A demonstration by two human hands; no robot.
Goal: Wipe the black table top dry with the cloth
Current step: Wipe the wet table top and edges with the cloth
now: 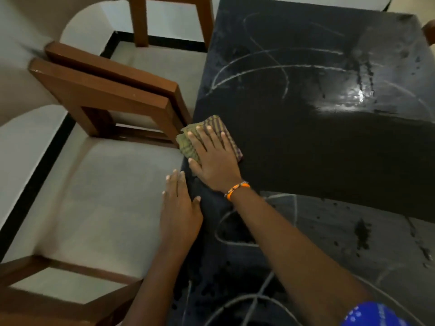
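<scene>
The black table top (317, 142) fills the right side of the head view, streaked with wet arcs and droplets. A folded olive checked cloth (188, 143) lies at the table's left edge. My right hand (214, 158), with an orange band at the wrist, presses flat on the cloth, fingers spread over it. My left hand (180, 208) rests flat on the table's left edge just below the right hand, fingers together, holding nothing.
A brown wooden chair (106, 90) stands against the table's left edge, right beside the cloth. Another chair (141, 22) stands at the far left end, and a third (47, 278) at the near left. A pale tiled floor (106, 196) lies between them.
</scene>
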